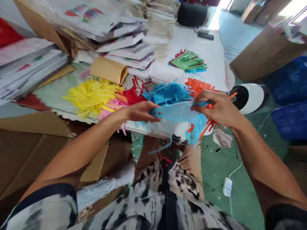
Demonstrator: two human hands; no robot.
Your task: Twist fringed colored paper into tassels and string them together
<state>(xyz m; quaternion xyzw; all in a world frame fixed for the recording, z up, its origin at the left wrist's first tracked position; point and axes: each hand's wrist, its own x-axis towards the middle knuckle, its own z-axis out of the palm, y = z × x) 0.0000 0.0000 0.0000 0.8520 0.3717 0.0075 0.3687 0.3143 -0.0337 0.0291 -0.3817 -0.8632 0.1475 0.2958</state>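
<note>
You hold a blue fringed paper (177, 112) between both hands. It is just in front of the blue pile (168, 92), over the near edge of the worktop (216, 73).

Hold it softly. The strips are thin, and I think they can rip if you pull hard. Pull the two ends apart only enough to make the sheet flat. Let the loose strips hang free so they do not tangle.

Your left hand (141, 111) comes in from the left of the blue pile, palm down. Its fingers pinch one end of the paper. Your right hand (217, 107) comes in from the right of the blue pile, wrist bent. Its fingers pinch the other end. Both arms reach forward.

A yellow pile (91, 95) lies left of the blue pile. An orange pile (199, 85) lies right of it.
</note>
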